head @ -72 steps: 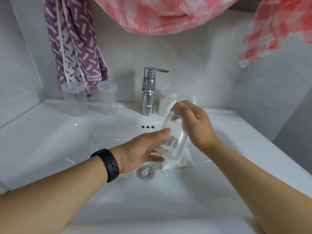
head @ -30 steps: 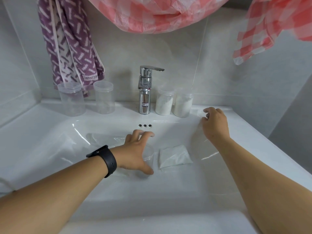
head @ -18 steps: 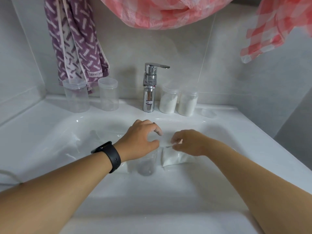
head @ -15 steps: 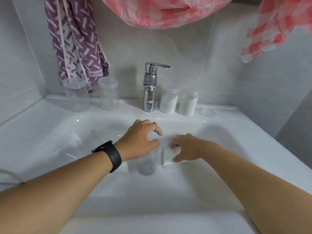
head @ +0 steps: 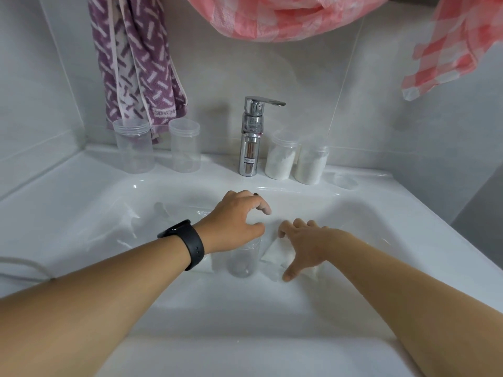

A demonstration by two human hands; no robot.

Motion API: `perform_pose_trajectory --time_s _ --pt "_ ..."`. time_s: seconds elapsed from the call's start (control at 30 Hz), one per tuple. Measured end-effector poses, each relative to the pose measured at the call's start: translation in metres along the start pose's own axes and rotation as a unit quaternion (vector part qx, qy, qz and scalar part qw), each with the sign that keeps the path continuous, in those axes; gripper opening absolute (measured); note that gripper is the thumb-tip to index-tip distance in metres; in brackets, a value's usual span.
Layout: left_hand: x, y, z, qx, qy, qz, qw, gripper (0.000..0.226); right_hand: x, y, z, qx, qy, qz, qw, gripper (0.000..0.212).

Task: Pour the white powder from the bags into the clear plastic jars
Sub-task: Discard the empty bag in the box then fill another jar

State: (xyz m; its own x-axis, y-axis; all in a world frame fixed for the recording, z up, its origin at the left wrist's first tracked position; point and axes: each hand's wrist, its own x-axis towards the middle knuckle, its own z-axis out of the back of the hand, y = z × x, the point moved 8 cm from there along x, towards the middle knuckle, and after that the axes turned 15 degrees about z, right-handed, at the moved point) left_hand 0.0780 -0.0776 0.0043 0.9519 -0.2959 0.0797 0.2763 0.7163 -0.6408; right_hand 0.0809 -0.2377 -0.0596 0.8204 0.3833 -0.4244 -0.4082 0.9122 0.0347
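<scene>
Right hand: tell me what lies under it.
Under the right hand lies a bag of white powder, on the basin floor beside the empty jar. Its left end shows; the palm covers the rest.

Around the chrome faucet (head: 251, 137): two empty jars (head: 159, 145) stand to its left, two powder-filled jars (head: 296, 164) crowd its right. In front, the sink basin (head: 81, 213) lies open on both sides of an upright jar (head: 243, 258) and bag (head: 275, 254).

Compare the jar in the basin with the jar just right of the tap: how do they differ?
The basin jar is empty; the tap-side jar holds white powder. The basin jar stands low in the sink, gripped at its rim by the left hand; the tap-side jar stands untouched on the back ledge. Both are clear, upright plastic.
</scene>
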Motion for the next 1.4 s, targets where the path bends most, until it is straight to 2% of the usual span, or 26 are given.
perform_pose_trajectory --time_s 0.07,0.27,0.43,0.5,0.6,0.67,0.7,0.77,0.83,0.9,0.97,1.0,1.1,1.13,1.2,1.27,1.33,1.4 --pt "0.0 -0.002 -0.002 0.006 0.005 -0.003 1.0 0.028 0.001 0.0 -0.007 0.016 0.017 -0.004 1.0 0.098" --pt "-0.002 -0.003 -0.003 0.003 0.013 -0.002 1.0 0.027 -0.001 -0.012 -0.001 0.054 0.01 0.003 0.998 0.077" --pt "-0.003 -0.005 -0.003 0.004 0.022 -0.006 1.0 0.027 0.001 -0.013 0.011 0.066 -0.036 0.032 0.997 0.058" --pt "-0.003 -0.005 -0.003 0.004 0.021 -0.009 1.0 0.027 -0.002 -0.017 0.015 0.129 -0.042 0.038 0.99 0.053" --pt "-0.003 -0.005 -0.002 -0.005 0.021 -0.008 1.0 0.027 -0.009 -0.022 0.008 0.264 -0.009 0.029 0.964 0.053" --pt "-0.002 -0.004 -0.002 -0.009 0.019 -0.008 1.0 0.027 -0.009 -0.023 0.003 0.271 0.008 0.026 0.962 0.053" --pt "-0.002 -0.005 -0.002 -0.009 0.016 -0.01 1.0 0.027 -0.007 -0.024 0.005 0.246 -0.005 0.028 0.969 0.051" --pt "-0.002 -0.007 -0.002 -0.009 0.013 -0.017 1.0 0.026 -0.002 -0.029 0.023 0.16 -0.09 0.031 0.983 0.05" --pt "-0.002 -0.007 -0.001 -0.009 0.014 -0.019 1.0 0.026 -0.005 -0.033 0.048 0.093 -0.192 0.025 0.977 0.047" --pt "-0.001 -0.007 0.0 -0.009 0.012 -0.019 1.0 0.026 -0.014 -0.03 0.063 0.087 -0.229 0.024 0.969 0.032" --pt "-0.001 -0.006 0.0 -0.012 0.011 -0.018 1.0 0.027 -0.025 -0.017 0.062 0.109 -0.183 0.043 0.976 0.011" --pt "-0.001 -0.006 0.0 -0.014 0.011 -0.017 1.0 0.027 -0.031 -0.007 0.057 0.113 -0.129 0.054 0.984 0.012" --pt "-0.001 -0.006 0.0 -0.01 0.008 -0.019 1.0 0.027 -0.045 0.017 0.024 0.076 0.087 0.038 0.993 0.046" --pt "-0.001 -0.007 -0.001 -0.008 0.007 -0.02 1.0 0.027 -0.046 0.021 0.015 0.064 0.134 0.027 0.988 0.058" --pt "-0.001 -0.007 -0.001 -0.006 0.008 -0.02 1.0 0.027 -0.042 0.028 0.007 0.047 0.174 0.017 0.984 0.075" --pt "-0.001 -0.007 -0.001 -0.008 0.009 -0.021 1.0 0.027 -0.039 0.035 0.004 0.022 0.185 0.015 0.982 0.082" --pt "-0.001 -0.006 -0.001 -0.009 0.012 -0.019 1.0 0.027 -0.038 0.044 -0.001 0.004 0.2 0.018 0.98 0.081" --pt "-0.001 -0.006 -0.001 -0.009 0.012 -0.02 1.0 0.027 -0.037 0.053 -0.003 -0.026 0.196 0.031 0.98 0.071"
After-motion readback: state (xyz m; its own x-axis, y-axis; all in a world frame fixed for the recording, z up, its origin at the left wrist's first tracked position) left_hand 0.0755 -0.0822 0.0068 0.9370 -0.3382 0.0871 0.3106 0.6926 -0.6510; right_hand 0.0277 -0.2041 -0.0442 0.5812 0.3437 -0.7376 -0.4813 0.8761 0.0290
